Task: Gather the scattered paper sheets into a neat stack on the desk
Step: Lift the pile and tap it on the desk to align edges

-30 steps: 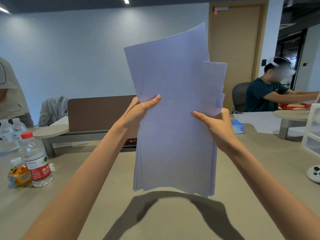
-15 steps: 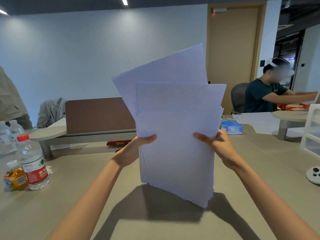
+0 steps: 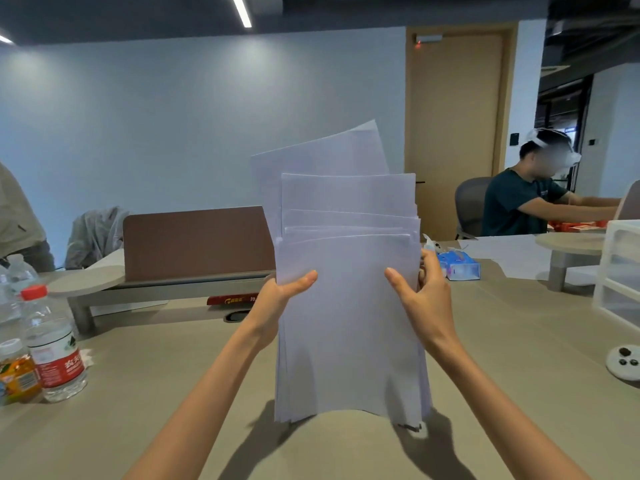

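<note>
A bundle of white paper sheets [image 3: 349, 327] stands upright in front of me, its bottom edge resting on the beige desk [image 3: 138, 393]. The tops are uneven: several sheets stick up at different heights, and the rearmost one is tilted. My left hand [image 3: 277, 299] grips the bundle's left edge, thumb across the front. My right hand [image 3: 420, 299] grips the right edge the same way, its fingers behind the sheets.
A water bottle with a red cap [image 3: 52, 344] and a small orange drink bottle [image 3: 17, 372] stand at the left. A blue tissue pack [image 3: 459, 266], a clear drawer unit [image 3: 620, 271] and a white round device [image 3: 625, 362] sit at the right. A person sits at the back right.
The bundle came down from mid-air until its bottom edge met the desk. It now stands straighter, and the sheets are more closely lined up than before.
</note>
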Motion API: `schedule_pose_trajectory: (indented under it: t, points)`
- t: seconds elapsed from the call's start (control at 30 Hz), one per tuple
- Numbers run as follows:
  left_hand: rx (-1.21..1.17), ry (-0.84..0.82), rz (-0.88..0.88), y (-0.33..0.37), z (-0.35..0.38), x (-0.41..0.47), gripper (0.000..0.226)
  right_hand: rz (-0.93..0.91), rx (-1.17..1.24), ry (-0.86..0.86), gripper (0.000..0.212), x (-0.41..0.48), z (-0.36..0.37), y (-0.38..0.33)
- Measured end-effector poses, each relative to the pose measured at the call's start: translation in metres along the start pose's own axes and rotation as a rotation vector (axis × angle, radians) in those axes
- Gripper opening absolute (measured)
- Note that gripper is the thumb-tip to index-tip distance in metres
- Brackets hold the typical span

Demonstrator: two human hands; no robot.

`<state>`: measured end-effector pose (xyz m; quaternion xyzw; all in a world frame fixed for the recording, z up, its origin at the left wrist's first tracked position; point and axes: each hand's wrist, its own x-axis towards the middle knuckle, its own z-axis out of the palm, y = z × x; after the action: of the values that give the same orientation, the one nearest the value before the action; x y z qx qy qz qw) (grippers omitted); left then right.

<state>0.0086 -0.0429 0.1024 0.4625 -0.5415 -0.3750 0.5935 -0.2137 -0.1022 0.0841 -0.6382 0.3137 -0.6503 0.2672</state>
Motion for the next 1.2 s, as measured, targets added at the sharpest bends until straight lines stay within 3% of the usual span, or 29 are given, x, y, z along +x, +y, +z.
schedule_pose_trajectory:
  t: [0.17,0.27,0.37,0.5,0.6,0.73,0.83,1.03,1.2]
  points:
    - [0.021,0.105,0.152,0.013,-0.002,0.004,0.052,0.031,0.168,-0.035,0.044,0.018,-0.016,-0.013]
    - [0.050,0.183,0.265,0.021,-0.003,0.006,0.054,0.043,0.180,-0.173,0.043,0.029,-0.023,-0.019]
    - [0.037,0.234,0.341,0.027,-0.004,0.006,0.060,0.181,0.267,-0.342,0.050,0.032,-0.033,-0.017]
    - [0.075,0.192,0.362,0.036,0.001,0.005,0.058,0.330,0.252,-0.529,0.053,0.027,-0.040,-0.007]
    - [0.061,0.201,0.391,0.042,0.004,0.006,0.059,0.341,0.234,-0.541,0.053,0.023,-0.038,-0.004]
    - [0.180,0.171,0.415,0.044,0.007,0.005,0.077,0.349,0.266,-0.513,0.063,0.021,-0.034,-0.002]
    - [0.226,0.152,0.436,0.048,0.006,0.005,0.069,0.264,0.266,-0.482,0.045,0.017,-0.031,-0.006]
    - [0.078,0.122,0.284,0.045,-0.007,0.012,0.073,0.229,0.256,-0.389,0.022,0.016,-0.024,-0.014]
    - [0.097,0.079,0.068,0.028,-0.022,0.010,0.033,0.208,0.168,-0.377,0.015,0.029,-0.026,-0.022]
